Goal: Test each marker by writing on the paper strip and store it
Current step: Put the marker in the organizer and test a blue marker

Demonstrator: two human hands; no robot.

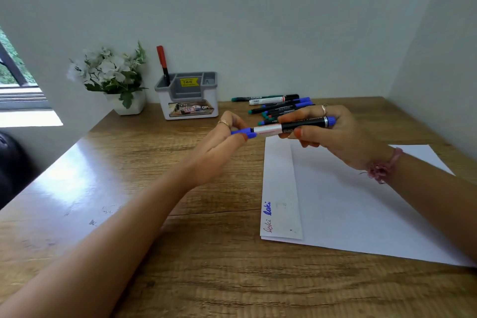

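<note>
Where two hands (222,142) (335,134) meet, one marker (284,127)

Bare forearms, no sleeves; gold ring on left grip (218,142), ring on right grip (343,137) w/ pink wrist band (384,165).

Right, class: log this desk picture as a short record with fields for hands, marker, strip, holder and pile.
left hand: pinching the blue cap
right hand: gripping the marker by its black barrel
marker: held level above the desk, cap on or at the tip
strip: lies on a white sheet; one red and one blue scribble near its front end
holder: one red marker standing in its left slot
pile: blue and green markers lying behind the hands
</note>
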